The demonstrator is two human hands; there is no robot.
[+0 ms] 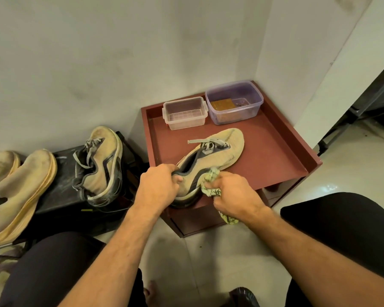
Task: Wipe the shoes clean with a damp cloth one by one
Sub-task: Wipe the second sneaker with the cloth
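A beige laced sneaker with dark trim lies on the red-brown tray table, toe pointing away from me. My left hand grips its heel collar, fingers curled over the rim. My right hand holds a bunched yellow-green patterned cloth against the shoe's right side near the heel; a tail of the cloth hangs below my wrist. A matching dirty sneaker stands on a black stand at the left. Two beige slip-on shoes lie further left.
At the back of the tray sit a small clear plastic box and a larger purple-tinted tub holding water and a brown object. Walls close in behind and right. My knees in dark trousers flank the tiled floor.
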